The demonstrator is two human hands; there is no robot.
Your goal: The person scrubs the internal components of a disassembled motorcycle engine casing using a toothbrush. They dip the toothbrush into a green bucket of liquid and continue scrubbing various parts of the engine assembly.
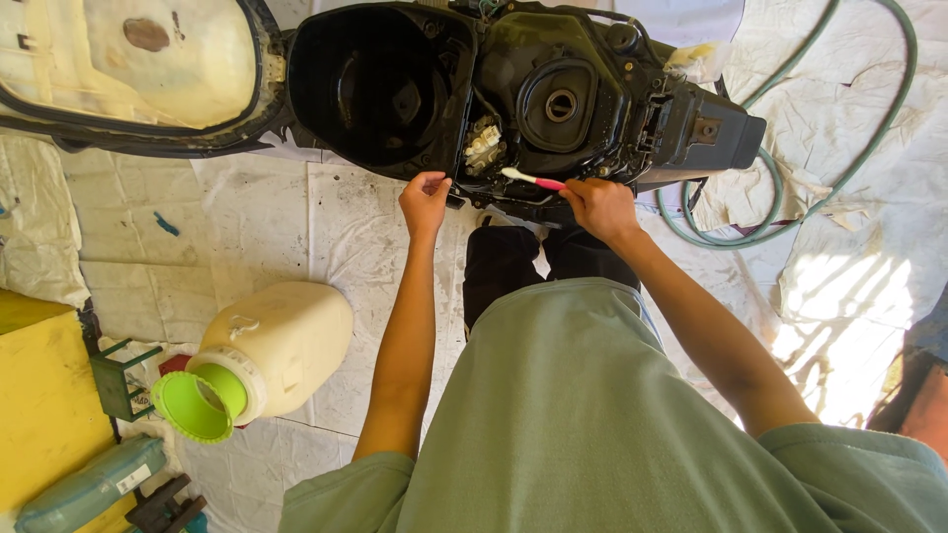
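While the left hand (425,200) rests on the scooter body (592,89), the right hand's (597,205) grip pinches a toothbrush (531,179).

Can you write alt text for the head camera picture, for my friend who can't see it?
A person looks down at their own arms: the right hand holds a pink toothbrush against the dark, opened-up scooter body, while the left hand grips its edge. A cream plastic jug with a green mouth lies on the white floor sheets.
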